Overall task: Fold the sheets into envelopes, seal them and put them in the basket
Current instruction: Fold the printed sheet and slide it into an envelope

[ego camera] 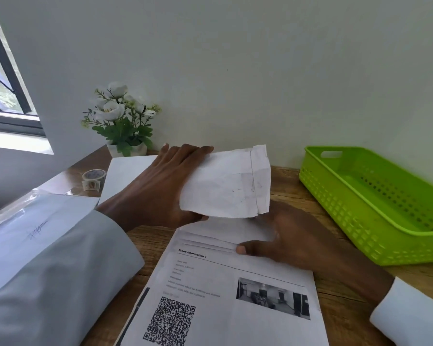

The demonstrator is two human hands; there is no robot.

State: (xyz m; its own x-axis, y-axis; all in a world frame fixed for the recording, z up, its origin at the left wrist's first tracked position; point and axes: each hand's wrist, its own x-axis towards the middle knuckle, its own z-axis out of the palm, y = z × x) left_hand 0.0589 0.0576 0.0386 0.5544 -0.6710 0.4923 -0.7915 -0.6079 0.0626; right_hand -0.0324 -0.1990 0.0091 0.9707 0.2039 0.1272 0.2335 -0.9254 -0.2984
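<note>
Left hand: the left hand [158, 188] is raised above the desk just left of frame centre, fingers on top and thumb beneath, clamped on the left end of the folded envelope [226, 182].
Folded envelope: white, creased, smudged; held clear of the desk, long axis running from 9 to 3 o'clock; a narrow flap is folded over at its 3 o'clock end.
Right hand: the right hand [293, 242] lies at 5 o'clock of the envelope, fingers spread and flat, thumb tip pressed on the printed sheet [225, 295]. Its fingertips pass under the envelope and are hidden, so contact with the envelope cannot be judged.
Printed sheet: flat on the wooden desk [298, 193] at 6 o'clock of the frame; bears a heading, a QR code and a grey photograph. It appears to top a thin stack.
Blank sheet: a white sheet [128, 173] lies at 10 o'clock of the left hand, partly covered by it.
Basket: the green basket [335, 193] stands at 3 o'clock, well apart from the envelope; the visible interior holds nothing.
Tape roll: a tape roll [93, 179] sits at 9 o'clock of the blank sheet.
Plant: a potted plant [121, 121] with white flowers stands against the wall at 11 o'clock.
Sleeves: a pale sleeve [60, 270] covers the left forearm.
</note>
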